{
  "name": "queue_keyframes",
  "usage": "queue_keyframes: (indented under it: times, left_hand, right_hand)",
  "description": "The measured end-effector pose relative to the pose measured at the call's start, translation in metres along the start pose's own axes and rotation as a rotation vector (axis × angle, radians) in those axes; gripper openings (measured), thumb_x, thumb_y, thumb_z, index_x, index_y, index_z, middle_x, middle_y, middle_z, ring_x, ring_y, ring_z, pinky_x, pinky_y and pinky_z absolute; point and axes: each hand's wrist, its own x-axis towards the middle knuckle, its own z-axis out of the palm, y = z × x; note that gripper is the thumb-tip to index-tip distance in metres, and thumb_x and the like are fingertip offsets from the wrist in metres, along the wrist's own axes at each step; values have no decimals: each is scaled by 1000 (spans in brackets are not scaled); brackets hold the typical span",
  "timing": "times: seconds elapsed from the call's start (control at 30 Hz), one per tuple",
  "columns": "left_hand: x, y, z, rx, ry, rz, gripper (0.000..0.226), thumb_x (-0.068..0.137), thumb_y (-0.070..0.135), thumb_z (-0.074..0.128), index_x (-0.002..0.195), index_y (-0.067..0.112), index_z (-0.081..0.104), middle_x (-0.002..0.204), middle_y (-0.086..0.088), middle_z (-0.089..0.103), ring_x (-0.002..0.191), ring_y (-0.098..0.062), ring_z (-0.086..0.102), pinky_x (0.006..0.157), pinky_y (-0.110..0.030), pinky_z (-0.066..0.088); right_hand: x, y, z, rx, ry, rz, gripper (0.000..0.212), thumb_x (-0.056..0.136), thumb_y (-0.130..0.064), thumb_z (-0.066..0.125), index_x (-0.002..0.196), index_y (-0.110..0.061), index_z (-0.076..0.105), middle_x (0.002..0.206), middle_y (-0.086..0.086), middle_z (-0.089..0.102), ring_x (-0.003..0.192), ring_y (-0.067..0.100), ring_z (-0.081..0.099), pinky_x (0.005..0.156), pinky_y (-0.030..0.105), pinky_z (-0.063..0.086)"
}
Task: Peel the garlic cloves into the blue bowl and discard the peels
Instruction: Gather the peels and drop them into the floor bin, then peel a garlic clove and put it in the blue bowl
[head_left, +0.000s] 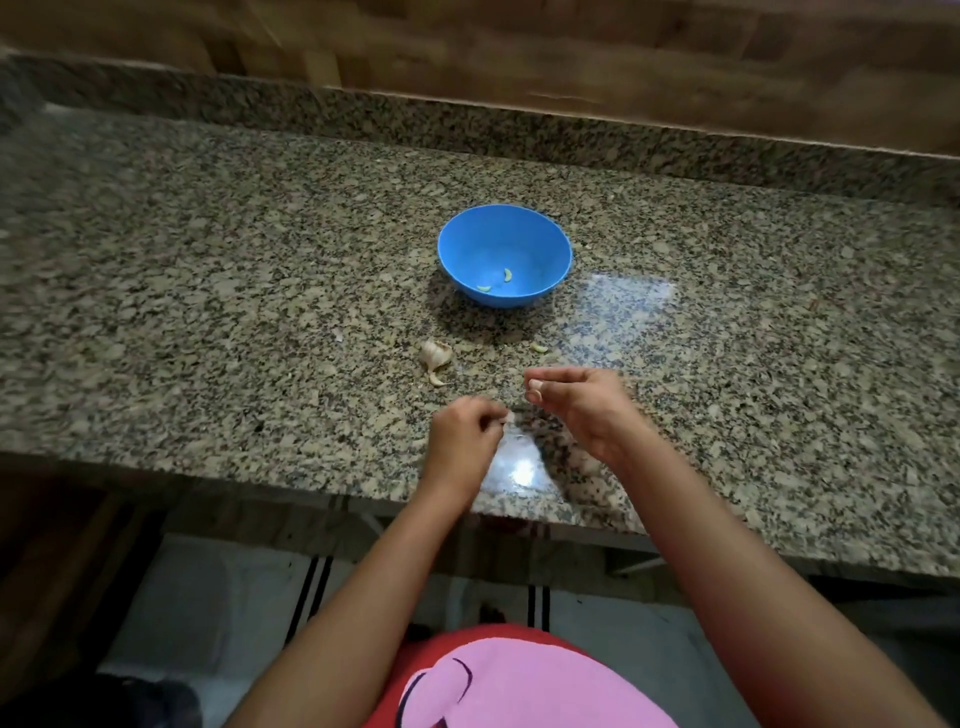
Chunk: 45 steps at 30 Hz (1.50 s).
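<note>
Now we see both hands low over the counter (208, 291), near its front edge and close together but apart. The left hand (465, 436) has its fingers curled and pinches a pale scrap (508, 417); whether that is clove or peel we cannot tell. The right hand (571, 408) has its fingertips drawn together, too blurred for us to say if they hold anything. Beyond the hands lies a partly stripped bulb (435, 352), with one loose clove (437, 380) just beside it and another (539, 348) to its right. Farther back stands the bowl (467, 244), upright, with two peeled cloves (506, 275) at its bottom.
</note>
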Motion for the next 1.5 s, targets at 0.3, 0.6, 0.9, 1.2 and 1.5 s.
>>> queue_keyframes:
  times: [0.3,0.6,0.9,1.2,1.5]
  left_hand:
    - [-48,-45,-114,-1102,397,-532,19,80,-15,59,78,2,66,67,-1,71,64,-8,66,65,-16,55]
    - [-195,-177,-258,-1226,865,-588,17,82,-13,58,81,2,66,66,-1,71,64,-7,67,63,-14,53]
    - [-328,-305,-340,-1270,1273,-773,17,87,-15,50,87,-3,62,61,-1,70,59,-6,67,63,-12,54]
    - [-370,-394,-369,-1236,1406,-984,27,87,-18,47,113,-21,53,97,-24,67,72,-17,69,75,-19,54]
    - [-357,-487,-349,-1298,1292,-1253,30,90,-12,46,120,-12,51,99,-15,61,78,-15,58,69,-18,51]
  right_hand:
    - [-23,17,120,-116,-415,116,20,84,15,51,82,2,65,72,10,68,66,14,68,69,19,57]
    - [-98,127,348,-359,-846,263,18,84,14,53,83,2,65,68,7,69,63,11,67,66,18,56]
    - [-167,249,523,-630,-1038,411,12,87,12,52,91,8,63,76,11,61,57,9,64,58,13,53]
    - [-173,353,619,-761,-999,481,16,84,19,52,97,14,61,68,14,60,69,21,57,61,20,56]
    - [-134,443,654,-900,-697,554,23,92,11,46,75,-1,57,76,14,52,66,23,53,79,37,53]
